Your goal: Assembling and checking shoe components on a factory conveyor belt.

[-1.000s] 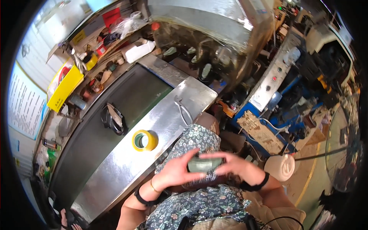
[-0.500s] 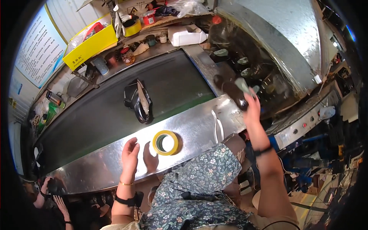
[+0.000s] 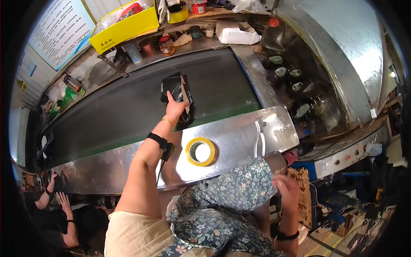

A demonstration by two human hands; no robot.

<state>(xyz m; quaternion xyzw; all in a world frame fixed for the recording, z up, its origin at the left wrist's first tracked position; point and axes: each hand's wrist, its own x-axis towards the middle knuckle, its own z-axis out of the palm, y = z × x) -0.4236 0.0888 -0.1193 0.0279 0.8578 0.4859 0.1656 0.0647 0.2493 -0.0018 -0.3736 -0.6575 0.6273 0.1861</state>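
Observation:
A black glossy shoe upper [image 3: 176, 81] with a tan inner edge lies on the dark belt [image 3: 128, 103]. My left hand [image 3: 174, 109] reaches over its near end, thumb by the tan edge and index finger across the black side, gripping it. My right hand [image 3: 287, 188] hangs low beside my flowered apron [image 3: 239, 184], fingers loosely bent and somewhat blurred, with nothing visible in it. A roll of yellow tape [image 3: 200, 151] lies flat on the metal ledge [image 3: 102, 167] between the hands. Farther right on that ledge rests a light-coloured hand tool with two long handles [image 3: 259, 137].
Several dark shoes with pale green pieces [image 3: 302, 110] stand beyond the belt's right end, beside a clear hanging sheet [image 3: 334, 85]. A shelf behind holds a yellow box [image 3: 124, 28], a jar [image 3: 166, 46] and a white jug [image 3: 237, 33]. Another person's hand [image 3: 65, 205] shows at lower left.
My left hand has moved from the metal ledge onto the black shoe upper. My right hand has let go of a dark shoe at the right and drawn back beside my apron. The view has shifted.

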